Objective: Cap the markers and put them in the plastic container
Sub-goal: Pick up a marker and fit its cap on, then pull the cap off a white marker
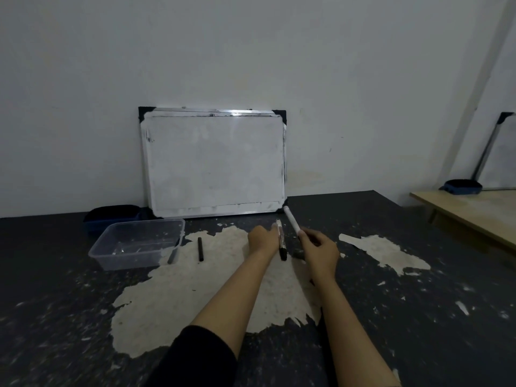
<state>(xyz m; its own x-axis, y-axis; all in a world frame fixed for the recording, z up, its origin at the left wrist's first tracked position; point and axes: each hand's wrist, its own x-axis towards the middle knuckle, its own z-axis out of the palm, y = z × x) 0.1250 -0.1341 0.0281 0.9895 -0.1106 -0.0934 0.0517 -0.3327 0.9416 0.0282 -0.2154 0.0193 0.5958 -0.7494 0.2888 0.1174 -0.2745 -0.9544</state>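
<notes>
A white marker (pixel 291 221) is held by the right hand (pixel 321 251); another marker (pixel 281 238) is held by the left hand (pixel 264 238), right of the plastic container (pixel 134 239).

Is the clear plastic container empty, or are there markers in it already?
Empty. Through the clear plastic container only its bare bottom shows; a grey marker and a black marker lie on the table just outside it.

Clear container (pixel 111 248), black marker (pixel 200 249), white-blotched dark table (pixel 418 317).
</notes>
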